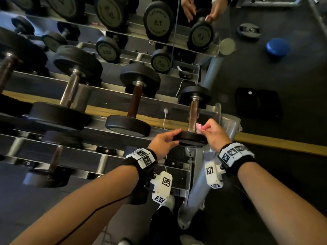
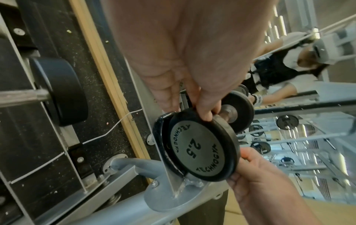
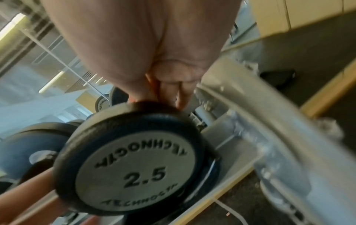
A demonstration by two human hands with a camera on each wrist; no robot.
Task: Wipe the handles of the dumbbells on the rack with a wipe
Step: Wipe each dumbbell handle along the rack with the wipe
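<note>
Pink wipe (image 1: 200, 127) | pinched in right hand (image 1: 215, 132) grip | touching dumbbell handle (image 1: 193, 115)

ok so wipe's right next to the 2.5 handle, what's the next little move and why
Probably close the wipe around the handle and slide it along. The right hand pinches the pink wipe beside the handle's lower end, apparently not wrapped round it, while the left hand grips the near head of the 2.5 dumbbell, steadying it on the rack.
</note>
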